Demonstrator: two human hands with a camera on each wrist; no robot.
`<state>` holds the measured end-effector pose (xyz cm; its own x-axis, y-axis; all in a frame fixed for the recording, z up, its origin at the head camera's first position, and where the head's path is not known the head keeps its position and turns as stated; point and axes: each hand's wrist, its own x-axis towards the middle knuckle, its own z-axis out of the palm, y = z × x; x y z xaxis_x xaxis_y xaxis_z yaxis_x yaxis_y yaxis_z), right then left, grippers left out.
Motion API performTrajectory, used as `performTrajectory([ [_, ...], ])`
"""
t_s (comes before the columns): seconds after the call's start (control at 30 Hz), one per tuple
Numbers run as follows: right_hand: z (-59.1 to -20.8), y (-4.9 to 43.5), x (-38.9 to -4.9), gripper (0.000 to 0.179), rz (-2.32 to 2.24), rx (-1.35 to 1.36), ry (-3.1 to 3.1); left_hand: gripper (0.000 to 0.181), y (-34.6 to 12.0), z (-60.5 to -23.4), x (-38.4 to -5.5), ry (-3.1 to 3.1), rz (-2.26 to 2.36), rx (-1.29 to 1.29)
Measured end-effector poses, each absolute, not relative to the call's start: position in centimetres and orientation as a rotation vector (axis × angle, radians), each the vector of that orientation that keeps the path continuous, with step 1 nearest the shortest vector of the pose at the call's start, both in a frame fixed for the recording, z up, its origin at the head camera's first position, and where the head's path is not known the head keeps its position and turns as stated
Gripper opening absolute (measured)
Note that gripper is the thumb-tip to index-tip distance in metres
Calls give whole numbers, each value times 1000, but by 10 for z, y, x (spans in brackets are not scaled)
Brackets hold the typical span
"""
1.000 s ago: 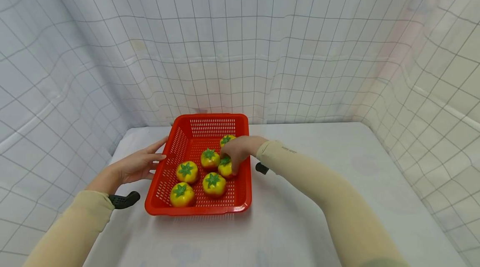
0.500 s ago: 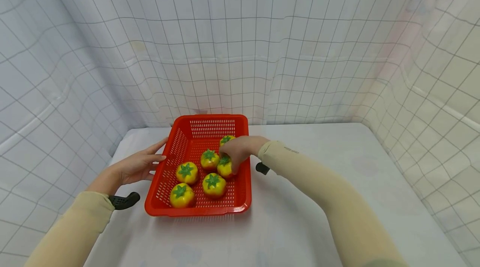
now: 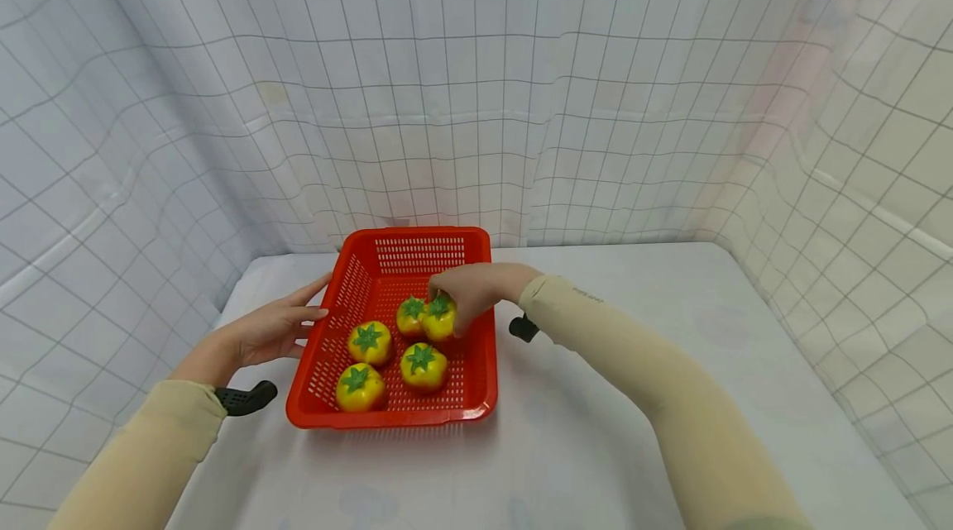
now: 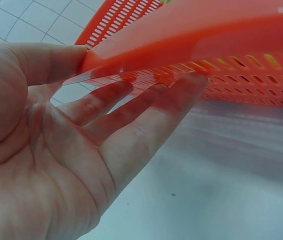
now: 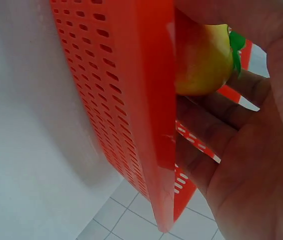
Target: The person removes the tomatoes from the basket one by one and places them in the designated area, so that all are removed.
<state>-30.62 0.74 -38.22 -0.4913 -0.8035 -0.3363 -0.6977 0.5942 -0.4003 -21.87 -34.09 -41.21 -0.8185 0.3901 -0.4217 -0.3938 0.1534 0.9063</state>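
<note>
Right hand: the right hand [image 3: 476, 290] reaches over the basket's right edge, thumb and fingers curved around the gripped tomato [image 3: 439, 318].
Gripped tomato: yellow and red with a green leafy top, inside the basket between its centre and its right edge; whether it touches the basket floor cannot be told.
Left hand: the left hand [image 3: 274, 330] is at the basket's left edge, fingers spread and fairly straight, thumb tip at the rim, the other fingers beneath it along the outer wall.
Red basket: the perforated red plastic basket [image 3: 393, 422] stands by the table's far edge, nearer its left edge.
Loose tomatoes: a centre tomato [image 3: 409, 318] just beside the gripped one, a left-edge tomato [image 3: 370, 344], a near-left-corner tomato [image 3: 361, 389], and a near-edge tomato [image 3: 424, 368].
Surroundings: white table [image 3: 715, 323], white grid-patterned curtain [image 3: 476, 100] behind its far edge.
Arms: beige sleeves [image 3: 141, 455].
</note>
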Motion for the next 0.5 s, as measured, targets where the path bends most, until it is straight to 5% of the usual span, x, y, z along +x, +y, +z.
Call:
performTrajectory([
  [0.5, -357, 39, -317, 59, -632, -1154, 2347, 76, -342, -412, -218, 1834, 1739, -7],
])
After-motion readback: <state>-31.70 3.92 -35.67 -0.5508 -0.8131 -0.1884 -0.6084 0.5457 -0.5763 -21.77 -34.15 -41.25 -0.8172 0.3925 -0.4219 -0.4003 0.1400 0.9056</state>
